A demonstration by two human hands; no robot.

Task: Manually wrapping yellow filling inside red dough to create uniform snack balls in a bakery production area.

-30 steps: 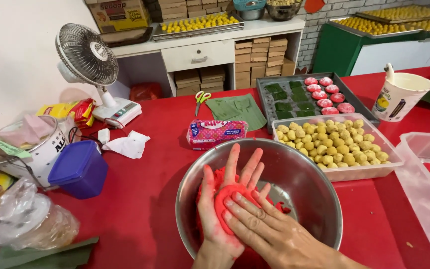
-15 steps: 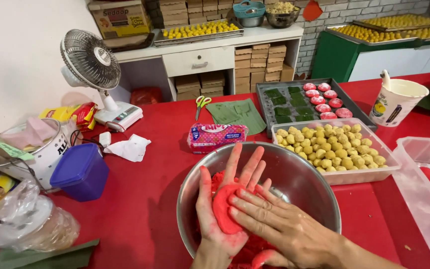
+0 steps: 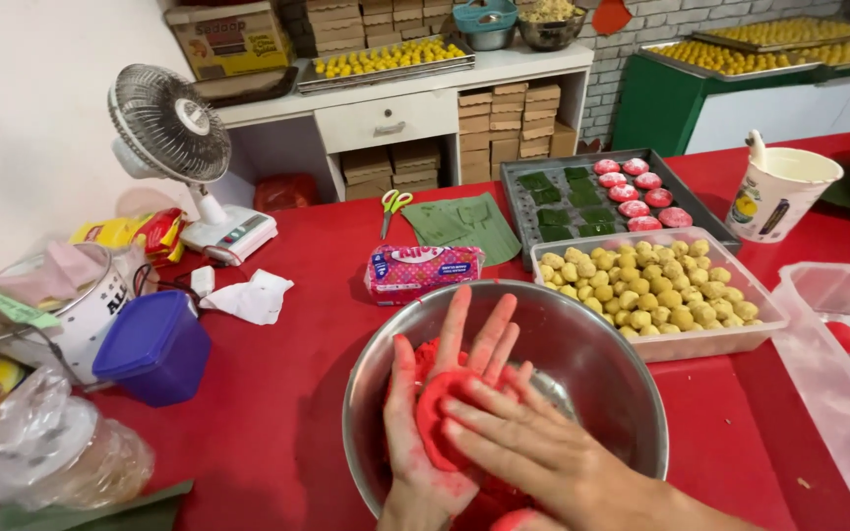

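A flattened patch of soft red dough (image 3: 437,418) lies on the open palm of the left hand (image 3: 445,413), inside the round steel mixing bowl (image 3: 602,364). Its long axis runs roughly from wrist toward fingertips, pointing away from the person. The right hand (image 3: 533,447), fingers stretched flat, presses across the patch from the right. The bowl stands on the red table (image 3: 277,393), just beside a clear plastic tray of yellow balls (image 3: 656,285); a blue lidded box (image 3: 154,344) sits well to the left.

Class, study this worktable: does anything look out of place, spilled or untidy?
Slightly: a crumpled white tissue lies loose on the red tabletop, and red dough smears the left hand. Nothing looks spilled.
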